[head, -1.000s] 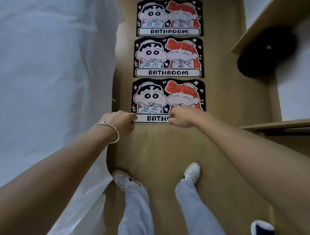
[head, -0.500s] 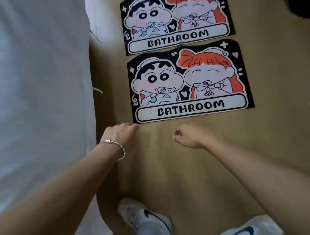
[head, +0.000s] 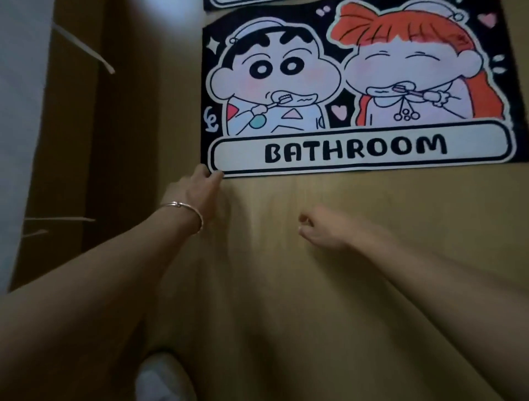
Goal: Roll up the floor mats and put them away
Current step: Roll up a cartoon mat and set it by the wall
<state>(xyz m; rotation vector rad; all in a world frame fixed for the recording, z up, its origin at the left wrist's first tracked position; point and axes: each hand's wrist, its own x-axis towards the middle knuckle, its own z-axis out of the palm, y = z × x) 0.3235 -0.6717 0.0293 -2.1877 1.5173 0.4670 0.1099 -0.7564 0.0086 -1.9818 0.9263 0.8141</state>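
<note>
Mats: one whole, second's edge; two hands.

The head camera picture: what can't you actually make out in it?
- Second mat: only its near edge shows; the top edge of the head view cuts it off.
- Nearest mat: its right end runs past the picture's right edge.
- Right hand: motion-blurred, so its finger pose is unclear.
- Left hand: fingertips meet the mat's corner; whether they pinch it is hidden.
- Shoe: dark, blurred.
</note>
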